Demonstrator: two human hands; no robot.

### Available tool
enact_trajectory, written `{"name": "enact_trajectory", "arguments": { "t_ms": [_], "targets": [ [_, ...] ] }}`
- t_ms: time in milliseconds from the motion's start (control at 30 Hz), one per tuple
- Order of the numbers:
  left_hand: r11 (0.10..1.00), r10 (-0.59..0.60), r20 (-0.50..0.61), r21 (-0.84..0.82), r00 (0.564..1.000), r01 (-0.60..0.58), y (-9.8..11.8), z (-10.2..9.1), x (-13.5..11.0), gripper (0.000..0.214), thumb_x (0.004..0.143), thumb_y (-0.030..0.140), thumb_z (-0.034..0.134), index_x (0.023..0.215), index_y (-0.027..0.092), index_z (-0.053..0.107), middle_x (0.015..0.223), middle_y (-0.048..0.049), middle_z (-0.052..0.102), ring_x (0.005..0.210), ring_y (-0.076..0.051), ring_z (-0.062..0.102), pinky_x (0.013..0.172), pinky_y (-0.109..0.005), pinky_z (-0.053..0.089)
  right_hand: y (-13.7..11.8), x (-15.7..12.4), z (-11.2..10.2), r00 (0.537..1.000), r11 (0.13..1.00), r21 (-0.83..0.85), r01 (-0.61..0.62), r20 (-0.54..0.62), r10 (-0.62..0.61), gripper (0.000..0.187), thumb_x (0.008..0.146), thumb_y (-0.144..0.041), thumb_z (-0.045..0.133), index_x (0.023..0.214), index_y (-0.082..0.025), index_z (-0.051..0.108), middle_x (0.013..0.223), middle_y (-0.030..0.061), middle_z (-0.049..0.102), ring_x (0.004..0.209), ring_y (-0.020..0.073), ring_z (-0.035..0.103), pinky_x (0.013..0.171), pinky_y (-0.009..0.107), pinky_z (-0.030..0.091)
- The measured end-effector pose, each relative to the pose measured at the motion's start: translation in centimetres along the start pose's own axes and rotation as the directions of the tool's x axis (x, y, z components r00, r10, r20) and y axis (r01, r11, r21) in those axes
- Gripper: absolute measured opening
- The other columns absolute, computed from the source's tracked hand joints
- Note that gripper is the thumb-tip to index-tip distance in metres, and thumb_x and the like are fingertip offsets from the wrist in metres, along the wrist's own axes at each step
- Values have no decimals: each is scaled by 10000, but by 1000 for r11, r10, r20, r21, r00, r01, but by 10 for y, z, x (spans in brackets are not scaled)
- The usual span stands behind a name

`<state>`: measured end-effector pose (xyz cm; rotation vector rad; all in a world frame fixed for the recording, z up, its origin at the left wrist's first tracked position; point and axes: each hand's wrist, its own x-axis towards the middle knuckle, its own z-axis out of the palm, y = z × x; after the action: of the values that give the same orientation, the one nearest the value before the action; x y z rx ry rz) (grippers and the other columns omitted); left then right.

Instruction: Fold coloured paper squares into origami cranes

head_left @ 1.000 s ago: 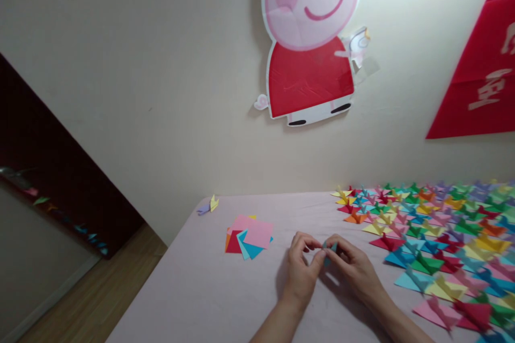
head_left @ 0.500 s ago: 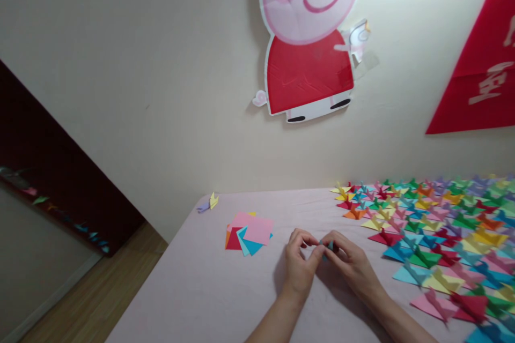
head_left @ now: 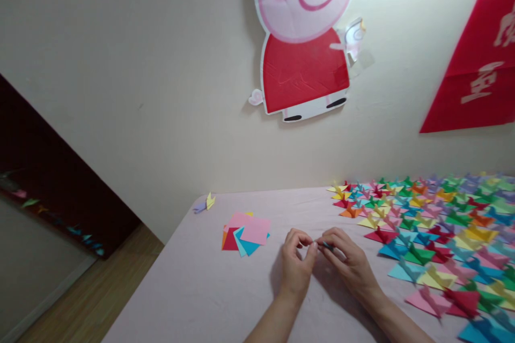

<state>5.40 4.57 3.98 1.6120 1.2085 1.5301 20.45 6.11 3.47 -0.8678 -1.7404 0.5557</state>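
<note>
A small piece of folded teal paper [head_left: 328,246], mostly hidden by fingers, is held just above the table. My right hand [head_left: 354,262] pinches it between thumb and fingers. The fingertips of my left hand [head_left: 295,268] are closed at the paper's left end, thumb against forefinger. Left of my hands lies a loose pile of square paper sheets [head_left: 256,230] in pink, red, orange, yellow and blue. Rows of folded paper cranes [head_left: 436,278] in many colours stand to the right.
A pale pink cloth covers the table [head_left: 193,289]. At its far left corner sit a yellow and a purple folded paper piece [head_left: 210,201]. Behind, the wall carries a cartoon pig cutout [head_left: 306,72] and a red banner [head_left: 470,64].
The view has shifted slightly, so everything sits a little further left. Both hands stay together at the teal paper, less of which shows, with the fingers slightly shifted.
</note>
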Motion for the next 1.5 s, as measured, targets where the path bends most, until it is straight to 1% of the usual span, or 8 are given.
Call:
{"name": "enact_trajectory", "arguments": {
  "t_ms": [133,333,533,733,867,1200,1300,1500],
  "targets": [
    [1000,-14,-12,4,1000,14,0,0,0,101,839,251,628,763,198,588,775,0,574,767,-171,530,707,-271,385,1,-1,0,997,994,-84,76,-16,-78,116,916,-194,575,892,-256,670,820,28,610,800,203,590,694,296,497],
    [997,-77,-10,-10,997,77,-2,1,0,149,841,264,609,715,196,569,751,-4,567,755,-174,525,694,-276,370,-2,1,-1,988,973,-179,148,-14,-153,141,906,-160,563,905,-259,663,839,33,620,809,210,590,706,311,502],
    [983,-174,20,-53,984,175,-5,2,1,164,827,309,603,718,188,576,713,6,546,693,-161,501,647,-267,364,-2,1,-2,986,963,-216,161,-15,-168,155,901,-152,563,911,-263,671,858,38,634,827,217,587,720,320,502],
    [971,-219,32,-90,975,221,-1,0,2,207,802,356,623,693,184,585,688,11,525,665,-154,470,640,-267,353,-1,1,-2,984,958,-231,168,-14,-176,157,907,-160,559,915,-262,678,848,40,632,818,220,586,717,327,498],
    [954,-260,64,-135,964,266,-1,0,4,225,788,382,635,700,178,600,669,18,520,623,-140,440,612,-261,344,0,1,-2,984,957,-235,170,-19,-179,157,914,-155,558,923,-260,675,857,40,634,827,217,582,725,323,495],
    [877,-376,134,-268,917,399,-1,-3,9,314,689,450,728,653,161,610,604,23,516,598,-125,406,597,-252,321,0,2,-4,986,960,-232,158,-13,-165,158,920,-171,554,927,-264,683,858,40,643,833,219,595,734,327,501],
    [833,-427,170,-309,888,460,1,-3,11,325,660,451,759,655,153,629,610,18,531,603,-118,410,605,-245,320,0,3,-4,990,970,-200,138,-12,-143,139,920,-189,565,907,-263,682,846,36,643,825,214,601,728,320,505],
    [717,-523,257,-383,813,582,5,-4,13,350,621,447,805,679,152,626,622,23,539,586,-96,435,600,-225,323,-1,4,-4,998,992,-105,66,-10,-68,122,925,-253,574,870,-253,683,826,35,652,814,209,625,716,308,519]
  ]
}}
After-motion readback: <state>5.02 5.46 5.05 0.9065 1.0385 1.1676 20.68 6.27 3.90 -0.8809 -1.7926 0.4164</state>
